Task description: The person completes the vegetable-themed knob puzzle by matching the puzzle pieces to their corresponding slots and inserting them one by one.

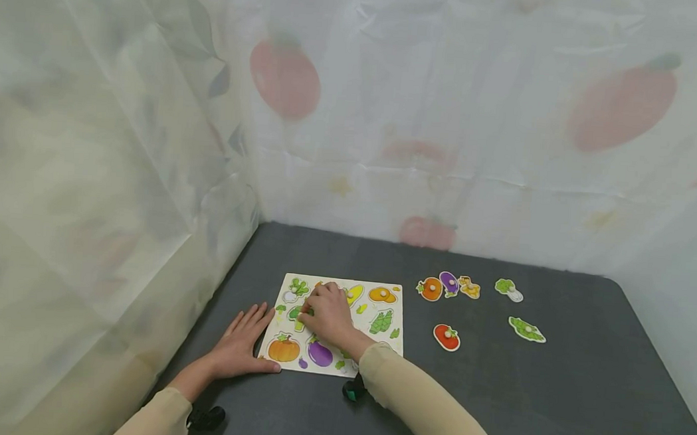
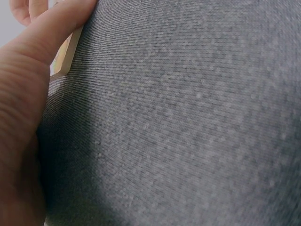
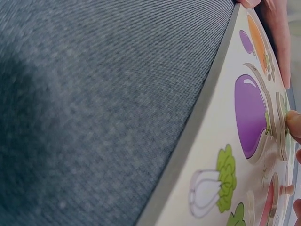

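Observation:
A white wooden vegetable puzzle board [image 1: 325, 370] lies on the dark table. My left hand [image 1: 241, 344] rests at its left side with fingers straight, the thumb at the near left corner. Over the board's middle, my right hand [image 1: 329, 315] pinches a green broccoli puzzle piece [image 1: 299, 323] at its left slot; whether it sits fully in the slot is hard to tell. In the right wrist view, the right thumb [image 3: 294, 123] touches that piece, near the purple eggplant picture [image 3: 250, 115]. The left wrist view shows the left thumb [image 2: 56, 28] against the board's corner.
Right of the board lie loose knobbed pieces: a pumpkin [image 1: 431, 290], an eggplant [image 1: 448, 281], a yellowish-brown piece [image 1: 470, 289], a bok choy [image 1: 505, 286], a pea pod [image 1: 523, 329] and a tomato [image 1: 445, 340]. Printed curtains [image 1: 354, 131] enclose the table's back and sides.

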`<state>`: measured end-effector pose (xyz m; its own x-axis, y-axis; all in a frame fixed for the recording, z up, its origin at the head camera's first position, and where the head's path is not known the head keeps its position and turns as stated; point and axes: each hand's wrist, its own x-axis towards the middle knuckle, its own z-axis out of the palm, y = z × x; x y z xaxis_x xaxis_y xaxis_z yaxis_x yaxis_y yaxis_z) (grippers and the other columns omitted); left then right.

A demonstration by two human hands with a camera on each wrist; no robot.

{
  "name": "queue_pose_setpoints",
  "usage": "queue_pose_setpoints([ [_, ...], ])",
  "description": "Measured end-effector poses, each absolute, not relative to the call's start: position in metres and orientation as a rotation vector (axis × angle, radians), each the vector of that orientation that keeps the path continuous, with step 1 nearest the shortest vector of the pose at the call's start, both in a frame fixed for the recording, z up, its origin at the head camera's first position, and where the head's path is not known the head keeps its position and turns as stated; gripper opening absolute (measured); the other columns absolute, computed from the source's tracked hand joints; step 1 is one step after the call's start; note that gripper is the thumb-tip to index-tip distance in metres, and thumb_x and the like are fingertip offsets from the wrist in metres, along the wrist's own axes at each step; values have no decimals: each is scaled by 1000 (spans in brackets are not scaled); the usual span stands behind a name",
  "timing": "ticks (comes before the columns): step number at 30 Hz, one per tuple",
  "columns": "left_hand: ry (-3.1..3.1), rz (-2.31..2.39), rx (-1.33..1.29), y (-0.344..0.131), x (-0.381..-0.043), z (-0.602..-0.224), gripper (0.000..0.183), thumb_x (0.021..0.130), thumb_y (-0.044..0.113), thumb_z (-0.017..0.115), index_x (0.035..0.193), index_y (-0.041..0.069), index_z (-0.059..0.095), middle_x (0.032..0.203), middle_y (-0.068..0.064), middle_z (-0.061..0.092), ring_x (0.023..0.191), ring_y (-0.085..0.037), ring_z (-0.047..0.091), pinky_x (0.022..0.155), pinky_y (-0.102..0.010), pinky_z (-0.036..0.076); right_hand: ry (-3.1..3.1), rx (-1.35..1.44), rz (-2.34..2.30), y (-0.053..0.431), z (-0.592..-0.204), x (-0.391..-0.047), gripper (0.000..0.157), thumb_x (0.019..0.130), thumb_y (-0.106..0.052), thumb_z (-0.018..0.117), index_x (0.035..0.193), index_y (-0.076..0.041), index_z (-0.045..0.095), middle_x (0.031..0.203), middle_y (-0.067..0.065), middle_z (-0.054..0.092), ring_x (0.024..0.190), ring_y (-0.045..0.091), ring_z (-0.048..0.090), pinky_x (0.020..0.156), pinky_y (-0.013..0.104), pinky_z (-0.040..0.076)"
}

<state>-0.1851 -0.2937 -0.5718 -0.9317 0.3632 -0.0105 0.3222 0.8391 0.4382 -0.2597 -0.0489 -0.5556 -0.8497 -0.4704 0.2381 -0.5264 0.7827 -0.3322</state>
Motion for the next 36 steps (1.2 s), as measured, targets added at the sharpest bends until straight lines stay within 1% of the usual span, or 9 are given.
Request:
queue_pose_setpoints([
  [2, 2926, 668, 548, -294, -185, -572, 125, 73, 76, 76, 163, 5, 26, 167, -21, 20, 153, -44, 14, 119, -64, 8, -2834, 796, 592, -49, -555, -260, 15, 91, -43, 77, 87, -29, 78, 102, -9, 61, 108, 17, 48, 97, 40, 40],
  [8, 2911, 650, 524, -295, -187, -575, 126, 72, 79, 74, 164, 8, 24, 169, -18, 17, 155, -40, 11, 121, -61, 5, -2852, 797, 589, -50, -555, -260, 15, 91, -43, 77, 88, -29, 79, 102, -9, 61, 109, 17, 48, 98, 40, 40],
  [14, 2905, 659, 518, -295, -186, -575, 126, 72, 79, 74, 164, 9, 24, 169, -17, 17, 155, -39, 10, 121, -61, 4, -2854, 802, 585, -51, -554, -260, 15, 91, -43, 77, 88, -29, 80, 102, -9, 61, 110, 18, 47, 96, 40, 40],
  [21, 2915, 663, 540, -294, -186, -573, 124, 73, 76, 75, 163, 6, 25, 168, -20, 19, 154, -43, 12, 120, -64, 6, -2836, 808, 573, -51, -556, -259, 15, 91, -44, 77, 87, -29, 79, 101, -8, 60, 108, 18, 47, 93, 38, 40],
  [28, 2915, 666, 538, -293, -184, -571, 124, 73, 76, 76, 163, 7, 25, 168, -20, 19, 154, -43, 13, 120, -64, 6, -2837, 803, 572, -52, -556, -260, 15, 91, -44, 77, 88, -29, 79, 103, -8, 60, 108, 17, 47, 94, 39, 39],
  [36, 2928, 702, 562, -293, -184, -572, 123, 73, 73, 78, 163, 6, 27, 167, -21, 20, 153, -45, 14, 119, -64, 7, -2858, 794, 588, -53, -554, -260, 15, 91, -43, 78, 88, -28, 79, 103, -8, 61, 107, 17, 47, 93, 38, 39],
])
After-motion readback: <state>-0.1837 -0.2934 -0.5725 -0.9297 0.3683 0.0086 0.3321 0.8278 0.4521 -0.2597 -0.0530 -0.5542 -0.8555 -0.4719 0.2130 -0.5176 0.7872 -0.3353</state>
